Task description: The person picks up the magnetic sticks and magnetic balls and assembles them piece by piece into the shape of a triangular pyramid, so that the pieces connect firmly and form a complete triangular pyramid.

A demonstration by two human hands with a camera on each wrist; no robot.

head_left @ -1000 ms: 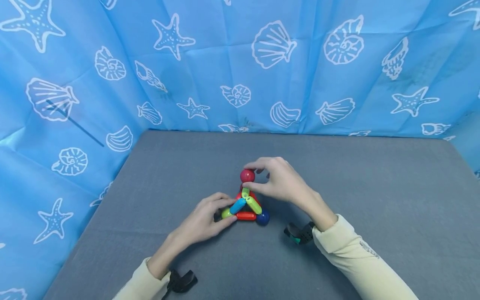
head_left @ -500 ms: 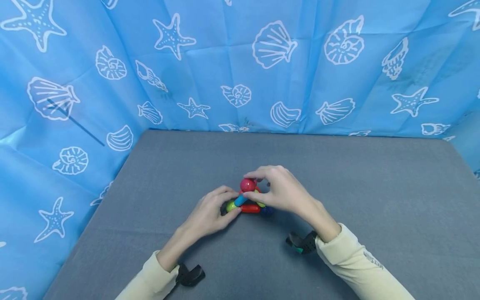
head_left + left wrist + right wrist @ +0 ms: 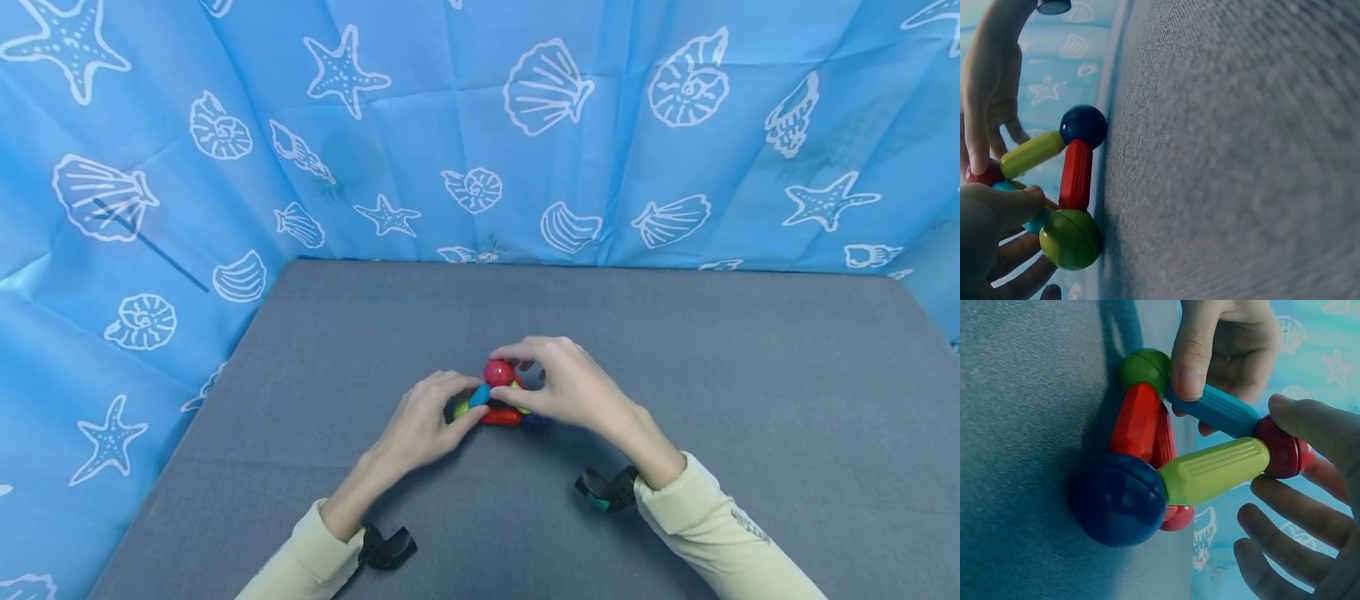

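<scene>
A pyramid-like frame of magnetic building rods and balls stands on the table. My right hand [image 3: 566, 379] pinches the dark red ball [image 3: 1280, 447] at its top between thumb and fingers. That ball touches the ends of the light blue rod [image 3: 1219, 407] and the yellow-green rod [image 3: 1216, 470]. My left hand [image 3: 423, 421] pinches the light blue rod, thumb on the near side, beside the green ball [image 3: 1071, 239]. At the base, a red rod [image 3: 1076, 175] joins the green ball to the dark blue ball [image 3: 1119, 500]. Another red ball [image 3: 1179, 517] shows behind, partly hidden.
Grey cloth covers the table [image 3: 675, 358] around the frame. A blue curtain [image 3: 465, 125] with white shells and starfish hangs along the back and left side. Black wrist straps [image 3: 611, 492] sit under the sleeves, close above the table.
My right hand has brought the red ball down and toward me onto the rod ends at the top. My left hand has shifted slightly right and away from me, its thumb now at the blue rod.
</scene>
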